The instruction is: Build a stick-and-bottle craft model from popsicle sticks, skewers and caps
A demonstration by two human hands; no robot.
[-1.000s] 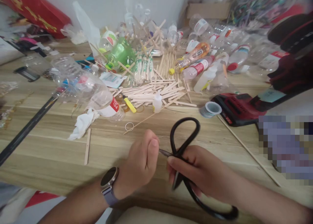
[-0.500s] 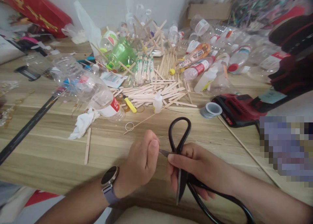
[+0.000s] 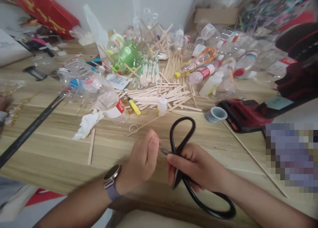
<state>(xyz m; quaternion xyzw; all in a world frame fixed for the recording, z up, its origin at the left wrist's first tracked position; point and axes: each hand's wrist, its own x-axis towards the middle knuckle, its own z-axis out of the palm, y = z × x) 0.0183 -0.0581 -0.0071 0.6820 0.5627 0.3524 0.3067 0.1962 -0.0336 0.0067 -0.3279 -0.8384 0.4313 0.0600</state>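
My right hand grips black-handled scissors around the blades and pivot, with the two handle loops spread far apart. One blade points left toward my left hand, and the other blade points down beneath the right fingers. My left hand is closed, thumb pressed against the curled fingers, right at the tip of that blade. Whatever it holds is hidden. A watch is strapped on my left wrist. Beyond the hands lie a thin stick with a small white ring and a small white dropper bottle.
Flat wooden sticks are heaped mid-table beside a yellow-handled tool. Plastic bottles crowd the back. At right stand a grey spool and a red-black power tool. A dark bar and white tissue lie left.
The scissors have turned in my right hand: the downward blade and lower loop have swung up and left. My left hand stays closed. The view has shifted slightly.
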